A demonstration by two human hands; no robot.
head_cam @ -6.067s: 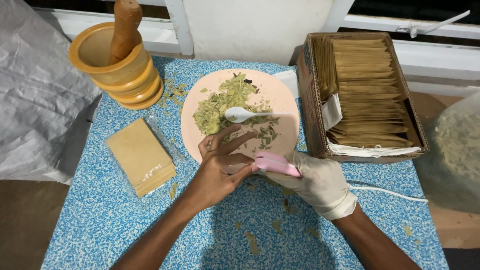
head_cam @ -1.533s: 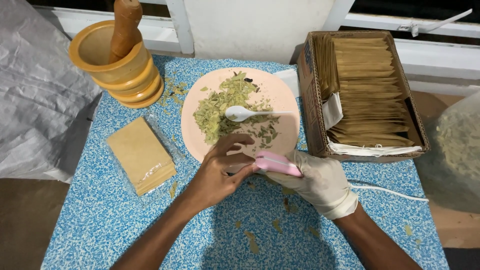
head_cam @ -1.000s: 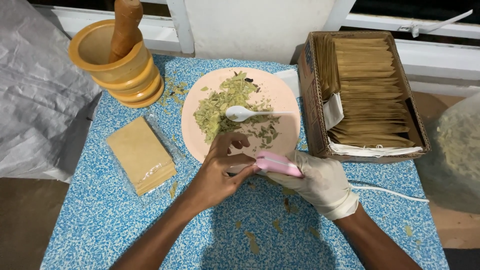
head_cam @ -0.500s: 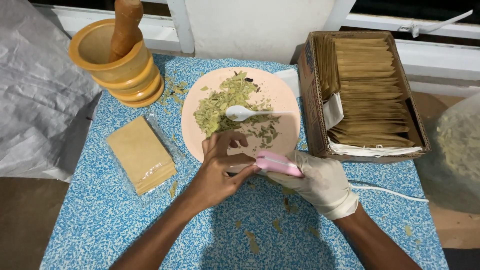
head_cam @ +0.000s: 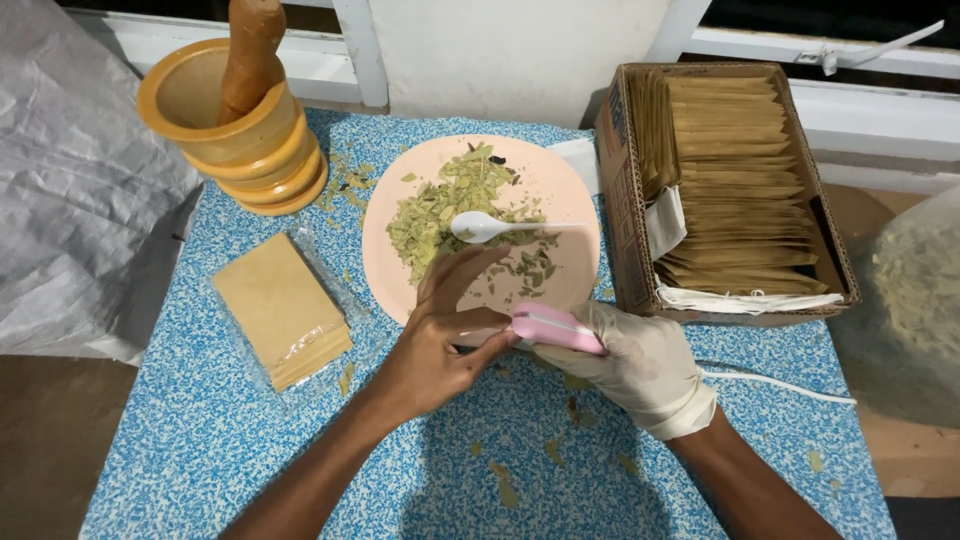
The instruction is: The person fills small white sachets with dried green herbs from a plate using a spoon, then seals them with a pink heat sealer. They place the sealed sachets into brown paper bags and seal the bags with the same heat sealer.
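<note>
Nothing has shifted: your gloved right hand [head_cam: 640, 365] stays clamped on the small pink handheld sealer [head_cam: 555, 328], your bare left hand [head_cam: 440, 340] still pinches something hidden at its tip, so the pressing goes on.

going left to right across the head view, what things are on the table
grey plastic sheet → mortar with pestle → stack of tan packets → pink plate of dried leaves → cardboard box of packets

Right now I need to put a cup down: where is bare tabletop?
Bare cloth lies at the near left corner, below the packet stack, and near right, below the white cord. It is crowded around the plate, carton and both hands.
</note>
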